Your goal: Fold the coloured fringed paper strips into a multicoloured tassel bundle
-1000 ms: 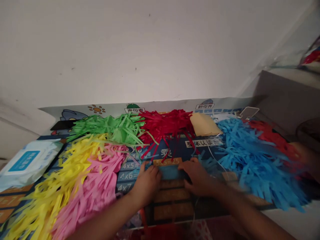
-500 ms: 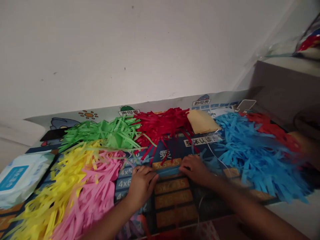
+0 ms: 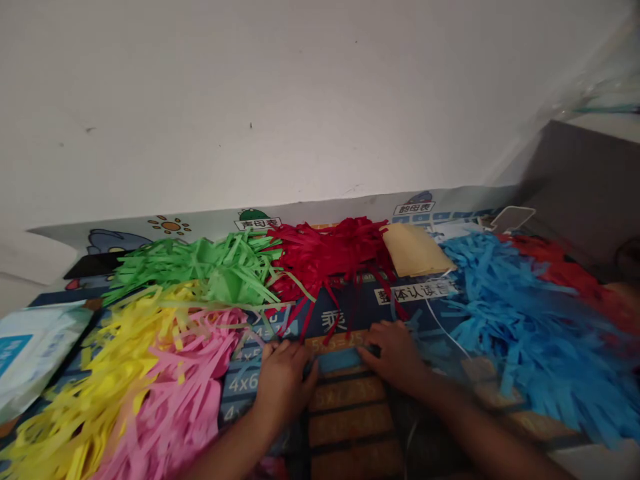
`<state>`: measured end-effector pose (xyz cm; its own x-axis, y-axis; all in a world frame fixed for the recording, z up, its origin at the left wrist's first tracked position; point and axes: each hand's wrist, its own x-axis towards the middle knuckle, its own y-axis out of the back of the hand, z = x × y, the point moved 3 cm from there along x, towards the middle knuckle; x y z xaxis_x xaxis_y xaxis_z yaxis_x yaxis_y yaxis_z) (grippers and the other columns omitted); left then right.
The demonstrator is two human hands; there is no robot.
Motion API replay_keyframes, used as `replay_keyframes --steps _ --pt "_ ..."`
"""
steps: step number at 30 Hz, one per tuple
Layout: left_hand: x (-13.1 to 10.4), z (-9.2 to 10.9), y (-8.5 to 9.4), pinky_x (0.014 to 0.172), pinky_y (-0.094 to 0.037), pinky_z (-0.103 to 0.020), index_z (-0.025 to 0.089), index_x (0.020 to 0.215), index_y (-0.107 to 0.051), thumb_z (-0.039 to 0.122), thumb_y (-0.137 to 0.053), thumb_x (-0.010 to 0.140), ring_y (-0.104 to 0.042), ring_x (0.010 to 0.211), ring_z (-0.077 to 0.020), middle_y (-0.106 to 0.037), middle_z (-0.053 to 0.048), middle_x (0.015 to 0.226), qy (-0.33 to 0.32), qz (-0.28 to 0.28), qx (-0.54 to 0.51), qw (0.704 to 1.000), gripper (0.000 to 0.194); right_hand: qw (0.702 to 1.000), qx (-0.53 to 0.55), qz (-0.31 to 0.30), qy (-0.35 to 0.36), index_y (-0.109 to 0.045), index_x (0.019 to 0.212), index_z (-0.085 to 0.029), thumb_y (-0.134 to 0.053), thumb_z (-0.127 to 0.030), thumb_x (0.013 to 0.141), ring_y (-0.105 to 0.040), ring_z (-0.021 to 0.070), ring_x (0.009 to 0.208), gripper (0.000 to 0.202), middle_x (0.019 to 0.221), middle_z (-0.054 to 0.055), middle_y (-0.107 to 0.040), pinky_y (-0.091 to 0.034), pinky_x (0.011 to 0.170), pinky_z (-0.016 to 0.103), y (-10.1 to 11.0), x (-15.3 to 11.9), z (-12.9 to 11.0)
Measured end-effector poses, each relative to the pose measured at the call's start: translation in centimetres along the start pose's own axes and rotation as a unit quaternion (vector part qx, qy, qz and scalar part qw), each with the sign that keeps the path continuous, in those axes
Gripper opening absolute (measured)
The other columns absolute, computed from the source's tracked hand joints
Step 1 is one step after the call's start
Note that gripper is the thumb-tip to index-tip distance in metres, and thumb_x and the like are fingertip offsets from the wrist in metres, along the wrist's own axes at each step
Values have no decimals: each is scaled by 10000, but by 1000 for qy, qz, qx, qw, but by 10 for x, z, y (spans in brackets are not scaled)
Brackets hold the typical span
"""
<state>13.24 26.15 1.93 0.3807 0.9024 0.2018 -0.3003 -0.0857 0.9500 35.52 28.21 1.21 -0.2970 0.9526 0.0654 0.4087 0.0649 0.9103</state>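
Note:
A short flat band of blue paper [image 3: 341,360] stretches level between my two hands over the printed mat [image 3: 350,420]. My left hand [image 3: 286,373] is closed on its left end, fingers curled. The right end is pinched by my right hand [image 3: 395,353]. Thin blue fringe strips [image 3: 425,337] lie just beyond my right hand. Behind my hands sits a pile of red paper strips [image 3: 333,250]. Green strips [image 3: 200,263], yellow strips [image 3: 107,363] and pink strips [image 3: 185,390] spread to the left, and a large blue pile [image 3: 530,320] to the right.
A wipes pack [image 3: 37,353] lies at the far left, with a dark flat object [image 3: 95,265] behind it. A tan paper piece [image 3: 417,250] and a white cord [image 3: 443,323] are right of the red pile. Orange-red paper [image 3: 570,273] and a grey panel [image 3: 580,193] are at the right.
The view has shifted slightly, so the piles at the right sit farther right. Both hands sit a little lower in the picture, still holding the blue band.

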Motion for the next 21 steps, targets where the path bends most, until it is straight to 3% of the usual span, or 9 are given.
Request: replay_keyframes --steps 3,5,8,10,16,21 --pt "-4 4 4 816 -326 -412 263 855 -668 99 -658 788 -569 867 -222 -684 -5 909 -58 38 12 998 178 999 14 35 29 -636 788 -181 -663 -195 809 -567 182 783 38 802 17 -668 -297 734 329 10 -7 0" --pt "-6 10 6 871 -310 -431 290 852 -662 102 -677 784 -546 914 -222 -677 14 929 -110 43 34 992 200 991 -9 56 120 -650 891 -214 -672 -221 828 -560 205 866 67 900 22 -689 -294 802 365 18 -15 -7" --pt "-8 18 6 951 -281 -475 262 857 -643 190 -685 801 -521 943 -233 -659 8 880 -148 15 66 987 100 952 -88 72 284 -651 978 -242 -642 -240 885 -537 225 944 93 944 19 -700 -274 860 405 19 -25 -19" --pt "-8 24 6 991 -254 -513 248 810 -634 234 -653 830 -514 941 -245 -642 3 823 -151 -1 78 985 31 933 -136 62 328 -649 945 -209 -607 -194 908 -530 224 962 58 913 30 -696 -280 854 399 12 -24 -23" --pt "0 29 13 974 -293 -511 223 738 -632 333 -627 838 -531 878 -234 -623 -12 729 -134 -7 84 987 149 956 -141 55 253 -622 796 -197 -594 -209 914 -533 195 869 122 831 22 -680 -290 793 386 6 -4 -23" --pt "5 26 11 953 -309 -500 210 751 -640 209 -650 787 -539 868 -231 -639 -17 754 -115 10 77 990 37 960 -148 62 228 -629 894 -185 -632 -232 879 -521 224 898 49 875 55 -678 -274 834 420 10 -5 -39"
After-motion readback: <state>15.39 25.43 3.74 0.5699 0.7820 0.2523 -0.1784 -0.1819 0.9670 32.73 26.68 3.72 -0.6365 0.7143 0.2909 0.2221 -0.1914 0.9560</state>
